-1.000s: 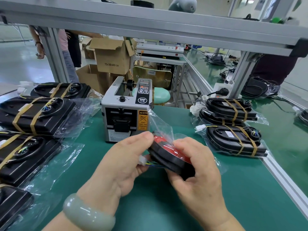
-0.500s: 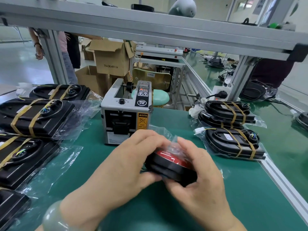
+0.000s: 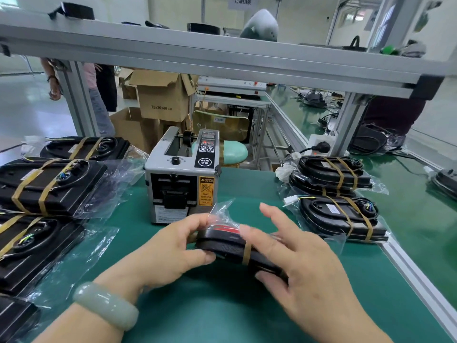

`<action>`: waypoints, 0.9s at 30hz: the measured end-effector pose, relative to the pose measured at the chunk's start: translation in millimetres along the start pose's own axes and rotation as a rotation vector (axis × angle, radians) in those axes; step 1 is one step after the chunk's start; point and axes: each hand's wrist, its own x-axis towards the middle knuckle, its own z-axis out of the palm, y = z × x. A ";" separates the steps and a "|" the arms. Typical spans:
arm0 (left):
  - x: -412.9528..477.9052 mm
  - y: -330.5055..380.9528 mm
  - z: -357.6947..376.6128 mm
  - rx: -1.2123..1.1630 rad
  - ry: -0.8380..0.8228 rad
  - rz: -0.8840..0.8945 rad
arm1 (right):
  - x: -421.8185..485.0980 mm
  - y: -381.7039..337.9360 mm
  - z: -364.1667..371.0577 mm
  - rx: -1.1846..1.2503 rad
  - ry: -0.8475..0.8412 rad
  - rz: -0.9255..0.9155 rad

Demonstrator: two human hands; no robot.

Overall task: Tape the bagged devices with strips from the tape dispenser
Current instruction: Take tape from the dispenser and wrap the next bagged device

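One tan strip [image 3: 246,253] already bands the bagged device [image 3: 227,246], a flat black oval in crinkly clear plastic lying mid-tabletop [image 3: 222,305], with its long axis running from far left to near right. The left hand [image 3: 173,248] grips its left end, fingers [image 3: 195,224] curled over the bag. The right hand [image 3: 304,263] lies over the right end, straight, spread and holding nothing. The boxy grey tape dispenser [image 3: 183,179] stands just beyond, so the free right hand probably reaches far-left next.

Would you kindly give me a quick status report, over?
Left hand grips bagged device. Right hand open, fingers spread over it. One tape strip on. Tape dispenser behind, unobstructed.
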 end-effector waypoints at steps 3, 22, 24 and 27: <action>0.8 -4.9 0.8 -0.052 0.003 -0.026 | 3.8 -6.9 -3.2 -0.050 0.003 -0.067; -1.5 1.9 -36.6 -0.501 0.373 -0.262 | 2.9 -23.7 2.6 -0.093 -0.158 0.008; 12.3 4.4 -39.5 -0.571 0.583 -0.428 | 3.2 -24.5 3.1 -0.096 -0.161 0.018; 28.0 6.7 -40.3 -0.668 0.696 -0.535 | 3.3 -24.9 3.8 -0.099 -0.164 0.027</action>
